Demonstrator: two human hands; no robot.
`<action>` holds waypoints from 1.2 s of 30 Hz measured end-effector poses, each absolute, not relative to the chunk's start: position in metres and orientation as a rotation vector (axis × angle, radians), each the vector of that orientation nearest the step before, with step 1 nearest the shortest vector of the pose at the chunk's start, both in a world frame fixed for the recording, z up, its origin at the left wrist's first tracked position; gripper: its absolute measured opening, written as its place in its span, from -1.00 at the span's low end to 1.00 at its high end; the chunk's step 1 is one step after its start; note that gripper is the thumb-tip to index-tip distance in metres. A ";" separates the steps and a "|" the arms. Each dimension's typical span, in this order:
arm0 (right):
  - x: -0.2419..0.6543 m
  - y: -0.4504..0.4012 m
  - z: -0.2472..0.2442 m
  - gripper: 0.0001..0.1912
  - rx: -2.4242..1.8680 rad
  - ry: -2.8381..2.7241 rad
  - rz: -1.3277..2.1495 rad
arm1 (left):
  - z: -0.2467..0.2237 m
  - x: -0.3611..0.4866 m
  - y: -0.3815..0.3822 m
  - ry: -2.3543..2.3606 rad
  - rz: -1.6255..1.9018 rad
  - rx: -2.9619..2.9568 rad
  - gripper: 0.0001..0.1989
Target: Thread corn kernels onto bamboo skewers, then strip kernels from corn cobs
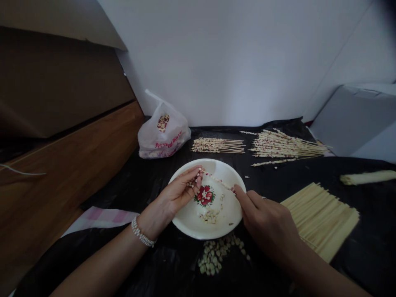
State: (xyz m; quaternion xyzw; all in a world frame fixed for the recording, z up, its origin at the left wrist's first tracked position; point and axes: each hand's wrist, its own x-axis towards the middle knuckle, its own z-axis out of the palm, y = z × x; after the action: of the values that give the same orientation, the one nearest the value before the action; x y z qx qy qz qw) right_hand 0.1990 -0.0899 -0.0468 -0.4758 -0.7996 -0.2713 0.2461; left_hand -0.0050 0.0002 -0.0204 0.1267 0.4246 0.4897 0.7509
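A white bowl [185, 220] with a red flower print stands in the middle, some pale pieces lying in its bottom. Over its right rim my right hand [262, 212] is closed round one end of a skewer [220, 180] threaded with small white and reddish pieces. The skewer slants up to the left across the bowl. At its far tip my left hand [185, 185] is closed, fingertips pinching a small pale piece, with more pieces in the curled fingers. Loose pale green pieces [213, 258] lie on the black sheet in front of the bowl.
Behind the bowl are a plastic bag [165, 134] of pieces, a small bundle of threaded skewers [216, 145] and a larger pile [278, 145]. Bare sticks [321, 218] lie at right, below a pale wrapped bundle [368, 177]. Cardboard [62, 82] stands at left, a white box [352, 119] at right.
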 end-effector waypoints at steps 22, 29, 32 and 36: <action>0.199 -0.091 -0.047 -0.65 -1.291 -2.186 -0.729 | -0.027 -0.009 0.002 0.909 1.085 0.279 -0.81; 0.199 -0.090 -0.048 -0.65 -1.295 -2.174 -0.733 | -0.026 -0.008 0.003 0.911 1.088 0.276 -0.83; 0.199 -0.091 -0.047 -0.65 -1.307 -2.178 -0.737 | -0.025 -0.007 0.003 0.914 1.071 0.254 -0.84; 0.199 -0.091 -0.047 -0.64 -1.308 -2.197 -0.734 | -0.024 -0.007 0.002 0.922 1.070 0.259 -0.82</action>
State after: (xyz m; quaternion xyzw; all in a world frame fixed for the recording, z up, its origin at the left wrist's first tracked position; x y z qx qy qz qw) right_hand 0.1991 -0.0909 -0.0467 -0.4774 -0.8021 -0.2681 0.2383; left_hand -0.0070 0.0024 -0.0239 0.1188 0.4224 0.4900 0.7532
